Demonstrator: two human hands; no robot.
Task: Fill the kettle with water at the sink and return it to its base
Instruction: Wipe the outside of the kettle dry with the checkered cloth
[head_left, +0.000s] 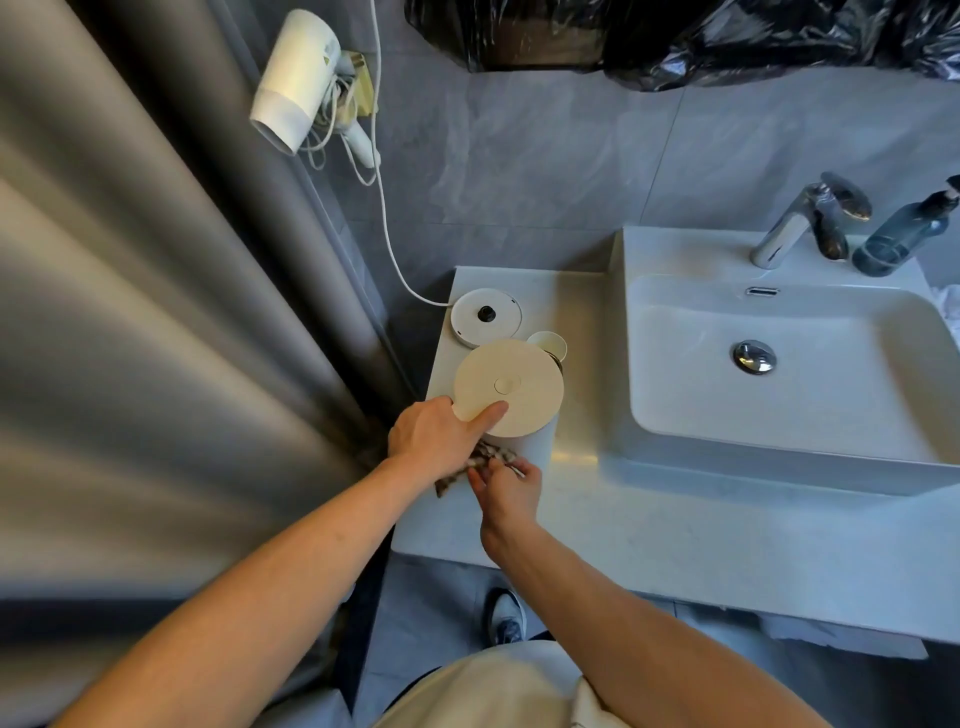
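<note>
**Kettle Off Base, Side Wall Under a Cloth**

While the cream, round-lidded electric kettle (508, 387) stands on the pale stone counter (597, 519) and not on its white circular power base (485, 317), the return step of the task remains open. The kettle sits near the counter's left edge, just in front of the base, with its rim overlapping the base's near edge from this view; whether they touch cannot be told. The base lies at the back-left corner, its white cord (387, 208) running up the wall. Whether the kettle holds water cannot be seen, since the lid is closed.

Placement rationale: the kettle is parked on the flat counter, left of the white rectangular basin (779, 364), probably so that both hands are free to work on its body. Wiping before reseating would keep moisture off the base contact; this is a judgement.

Hand pose:
- Left hand (436, 436): reaches in from the lower left, fingers curled round the near-left rim, thumb laid flat on the lid. It grips the kettle to steady it.
- Right hand (506, 486): comes from below, wrist bent, fingers pinching a patterned brown-and-white cloth (483, 460) against the near side wall below the lid.

The chrome tap (795, 223) at the basin's back edge shows no running water.
</note>
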